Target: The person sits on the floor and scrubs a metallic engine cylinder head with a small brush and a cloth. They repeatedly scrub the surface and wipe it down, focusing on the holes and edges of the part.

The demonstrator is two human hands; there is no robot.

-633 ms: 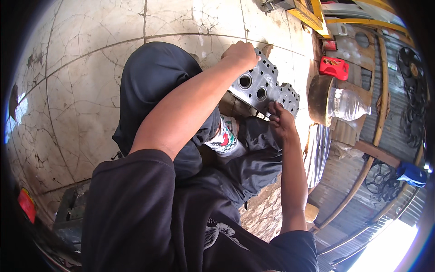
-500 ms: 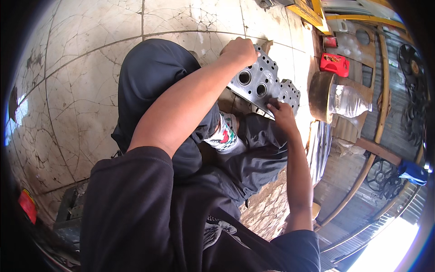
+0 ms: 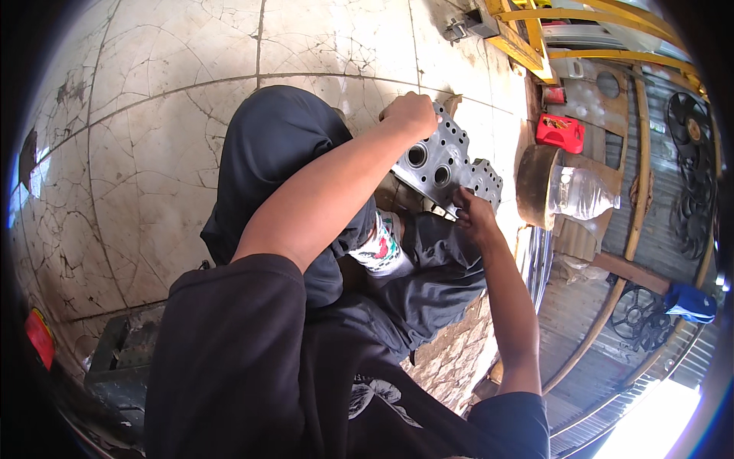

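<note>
In front of my bent legs I have a grey metal cylinder head with large round openings and several small bolt holes in its face. It lies slanted, its far left end toward my left knee. My left hand is curled over that far left end, the fingertips hidden behind the edge. At the near right side my right hand is closed on the near edge, thumb and fingers against the metal. Whether the part rests on the floor or on something lower is hidden.
Cracked pale floor tiles spread to the left and ahead. A round wooden block, a clear plastic bottle and a red container stand to the right. A yellow metal frame is at the far right, a dark box behind left.
The whole view has shifted, so the scene sits slightly lower. My right hand has moved a little along the near edge of the cylinder head. My left hand keeps its hold.
</note>
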